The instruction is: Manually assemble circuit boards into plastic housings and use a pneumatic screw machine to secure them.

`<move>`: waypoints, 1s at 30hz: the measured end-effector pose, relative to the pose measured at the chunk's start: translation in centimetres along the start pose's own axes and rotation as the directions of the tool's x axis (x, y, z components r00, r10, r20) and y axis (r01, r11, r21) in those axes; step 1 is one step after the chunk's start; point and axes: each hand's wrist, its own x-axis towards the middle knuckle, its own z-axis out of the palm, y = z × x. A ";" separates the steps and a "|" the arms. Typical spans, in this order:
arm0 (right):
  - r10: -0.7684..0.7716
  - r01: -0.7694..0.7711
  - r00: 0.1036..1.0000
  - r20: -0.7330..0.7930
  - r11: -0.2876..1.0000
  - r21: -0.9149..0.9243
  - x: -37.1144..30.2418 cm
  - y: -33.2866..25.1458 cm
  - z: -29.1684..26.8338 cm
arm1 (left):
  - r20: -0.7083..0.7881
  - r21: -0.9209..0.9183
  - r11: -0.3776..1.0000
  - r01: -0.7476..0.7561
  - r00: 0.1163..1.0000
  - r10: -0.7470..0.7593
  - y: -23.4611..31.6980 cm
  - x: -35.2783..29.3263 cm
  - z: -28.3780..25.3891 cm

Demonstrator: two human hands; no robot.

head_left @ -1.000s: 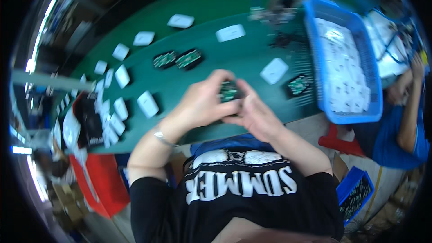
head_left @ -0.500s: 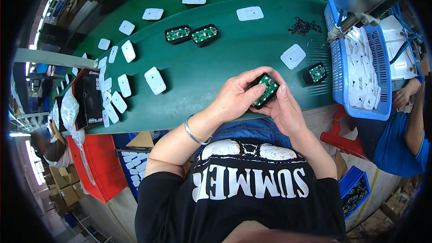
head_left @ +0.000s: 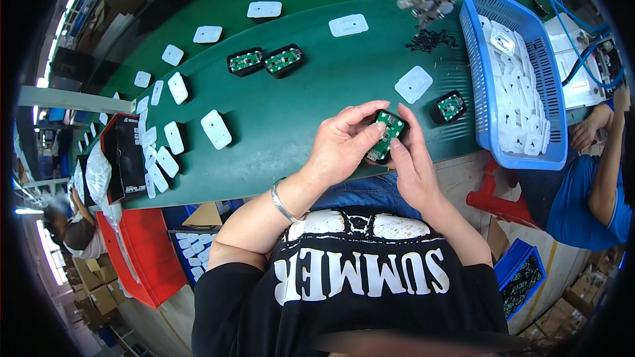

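Observation:
Between my two hands, just over the near edge of the green table, is a black box with a green circuit board [head_left: 385,137] in it. My left hand [head_left: 347,139] grips the box from its left, its thumb lying on the board. On the other side my right hand [head_left: 413,158] wraps around the box, thumb at its edge. The underside is hidden by my fingers. Nearest to my right hand is another black box with a board [head_left: 451,108], beside a flat white cover [head_left: 413,84]. Two more such boxes [head_left: 283,60] stand touching, farther left.
A blue basket [head_left: 486,119] of white covers stands at the right, beside a co-worker's hand [head_left: 585,133]. Black screws [head_left: 431,40] lie in a pile under a metal tool [head_left: 436,0]. Several white-topped boxes [head_left: 216,129] and a black carton [head_left: 129,158] occupy the left.
The view has shifted, so the table things sit slightly left. The box is turned a little more upright in my hands. The metal tool at the upper right has swung left over the screws.

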 end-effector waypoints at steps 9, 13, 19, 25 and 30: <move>-0.026 0.027 0.999 -0.037 0.999 0.028 0.2 -0.1 -0.1 | -0.023 0.187 0.982 -0.014 1.000 0.019 0.3 -0.4 0.6; 0.011 -0.006 0.999 -0.045 0.993 0.122 0.2 0.2 -0.2 | -0.033 0.180 0.983 -0.029 0.999 0.036 -0.1 -0.2 0.7; 0.008 -0.002 0.997 -0.083 0.997 0.075 0.5 -0.1 -0.5 | -0.018 0.165 0.986 -0.025 0.999 0.028 0.5 0.1 0.7; -0.041 0.044 0.995 -0.096 0.999 0.031 0.1 -0.6 -1.4 | 0.014 0.212 0.973 -0.092 0.996 0.091 -0.1 0.6 1.4; -0.155 0.156 0.985 -0.076 0.988 0.008 0.8 0.9 -0.5 | -0.045 0.286 0.949 -0.133 0.987 0.152 -0.9 0.3 0.5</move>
